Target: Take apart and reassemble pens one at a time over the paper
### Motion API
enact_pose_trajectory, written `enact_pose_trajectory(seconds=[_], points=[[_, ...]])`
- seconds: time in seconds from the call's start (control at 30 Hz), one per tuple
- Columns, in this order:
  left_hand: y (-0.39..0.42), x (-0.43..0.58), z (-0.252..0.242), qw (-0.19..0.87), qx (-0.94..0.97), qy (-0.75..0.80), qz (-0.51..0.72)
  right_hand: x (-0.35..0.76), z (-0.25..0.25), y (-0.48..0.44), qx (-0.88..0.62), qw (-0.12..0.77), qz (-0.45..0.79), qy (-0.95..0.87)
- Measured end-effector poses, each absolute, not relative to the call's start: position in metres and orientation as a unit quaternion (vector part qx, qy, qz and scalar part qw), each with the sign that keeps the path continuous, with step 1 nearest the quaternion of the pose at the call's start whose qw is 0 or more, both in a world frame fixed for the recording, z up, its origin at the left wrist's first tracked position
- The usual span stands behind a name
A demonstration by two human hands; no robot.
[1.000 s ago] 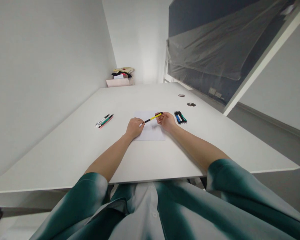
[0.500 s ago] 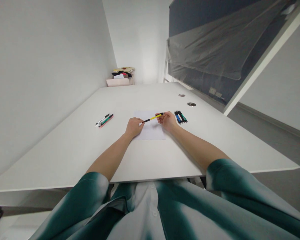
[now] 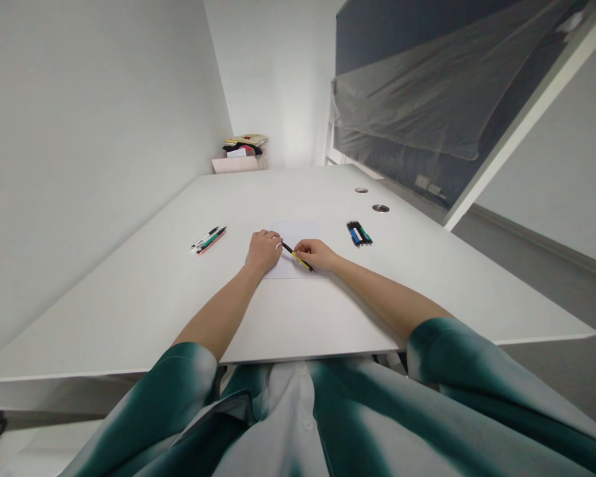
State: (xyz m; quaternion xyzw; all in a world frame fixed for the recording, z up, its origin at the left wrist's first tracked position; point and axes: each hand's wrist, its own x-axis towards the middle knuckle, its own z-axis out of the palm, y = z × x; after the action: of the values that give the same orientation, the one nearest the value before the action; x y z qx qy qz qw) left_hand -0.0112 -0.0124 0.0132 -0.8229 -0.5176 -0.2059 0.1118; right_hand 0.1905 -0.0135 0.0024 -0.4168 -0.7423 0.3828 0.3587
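From my feed, the right hand [image 3: 315, 254] has the yellow and black pencil [image 3: 298, 257], fingers closed over its middle, and the pencil lies slanted across the lower part of the sheet of paper [image 3: 298, 232]. The left hand [image 3: 263, 253] rests curled at the paper's left edge, right beside the pencil's black end. I can't tell whether its fingers [image 3: 277, 237] are touching the pencil or closed on anything.

The step in hand looks like working the pencil between both hands over the paper. My call is that the next move needs the right hand's hold kept steady and the left fingers clearly on or off the black end.

A bundle of pens [image 3: 207, 240] lies on the white table [image 3: 302, 344] left of the paper, with another bundle of pens [image 3: 359, 233] to the right. Two round holes [image 3: 380, 208] sit further along the table. Farther back are a pink box [image 3: 236, 165] and a plastic-covered board [image 3: 402, 99]. Green and white sleeves [image 3: 457, 351] show at the bottom of the view.
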Motion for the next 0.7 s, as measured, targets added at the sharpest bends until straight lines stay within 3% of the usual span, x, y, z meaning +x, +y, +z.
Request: enact_pose_trajectory(seconds=[0.33, 0.5, 0.7], points=[[-0.013, -0.011, 0.014, 0.101, -0.827, -0.513, -0.207, 0.195, 0.0, -0.01, -0.398, 0.327, 0.388, -0.764], [-0.014, -0.011, 0.014, 0.106, -0.811, -0.531, -0.224, 0.2, -0.002, -0.004, -0.442, 0.338, 0.269, -0.786], [-0.013, -0.012, 0.011, 0.089, -0.798, -0.553, -0.221, 0.228, 0.0, 0.015, -0.615, 0.326, 0.129, -0.707]])
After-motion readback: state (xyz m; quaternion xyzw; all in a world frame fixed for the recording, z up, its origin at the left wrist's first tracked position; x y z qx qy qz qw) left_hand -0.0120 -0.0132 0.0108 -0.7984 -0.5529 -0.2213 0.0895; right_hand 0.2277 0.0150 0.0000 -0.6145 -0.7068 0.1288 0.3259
